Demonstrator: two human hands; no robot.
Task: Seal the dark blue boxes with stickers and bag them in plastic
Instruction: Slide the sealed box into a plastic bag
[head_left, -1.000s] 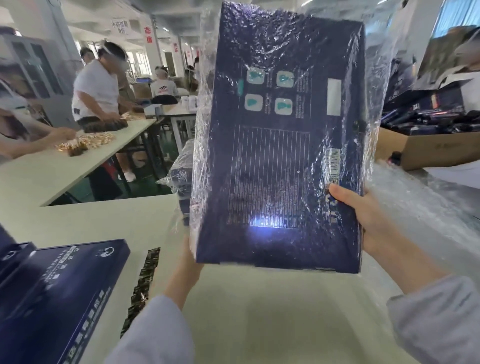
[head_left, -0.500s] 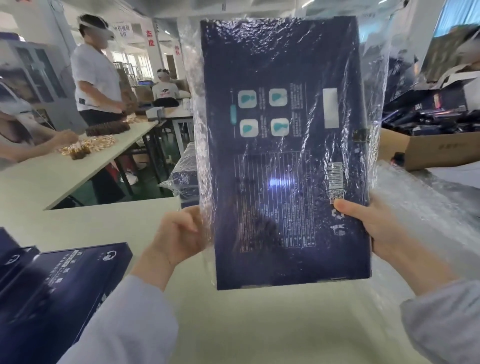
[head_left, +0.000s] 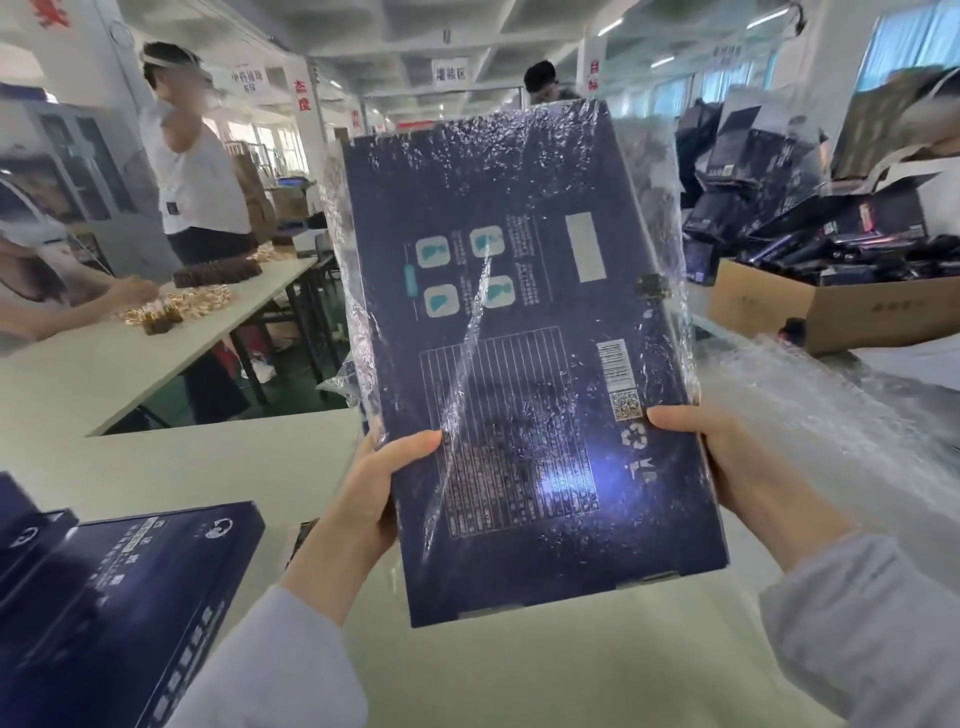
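Between left hand (head_left: 363, 493) and right hand (head_left: 727, 462), above the counter (head_left: 519, 675): dark blue box (head_left: 519, 364) held upright inside clear plastic bag (head_left: 667, 197). Gripped at both lower side edges, thumbs curled over printed face. Left of left hand, second box (head_left: 130, 597) flat on counter.

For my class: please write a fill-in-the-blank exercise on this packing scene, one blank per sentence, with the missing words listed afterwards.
1. The raised dark blue box is covered by a clear ____ bag.
2. The left hand and the right hand grip it near its ____ end.
3. Each hand's ____ lies across the box's printed face.
4. A second box lies on the table on the person's ____ side.
Missing words: plastic; lower; thumb; left.
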